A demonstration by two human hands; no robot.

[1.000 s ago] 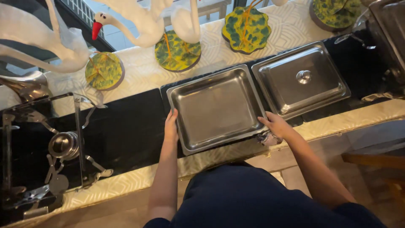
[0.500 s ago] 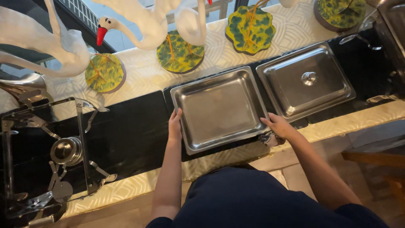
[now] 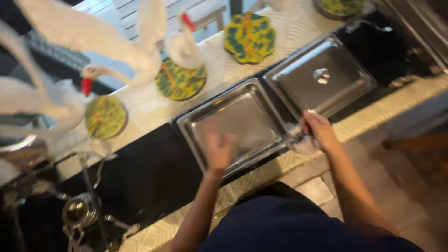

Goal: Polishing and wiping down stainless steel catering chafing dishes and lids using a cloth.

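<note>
Over the steel tray (image 3: 242, 123), both hands: left (image 3: 218, 150) blurred, right (image 3: 318, 130) at its corner.

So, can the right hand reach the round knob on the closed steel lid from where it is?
Probably yes: the right hand is at the near edge of the lid, and nothing lies between it and the knob.

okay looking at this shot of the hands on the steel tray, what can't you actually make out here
Head view, the only one:
- Left hand: motion blur smears the fingers over the empty steel tray, so contact can't be told.
- Right hand: its grip at the tray's corner is unclear; something pale beneath it is blurred beyond naming.
- White bird figures: blurred, cut off by the top and left edges.
- Metal rack: dark and blurred.
</note>
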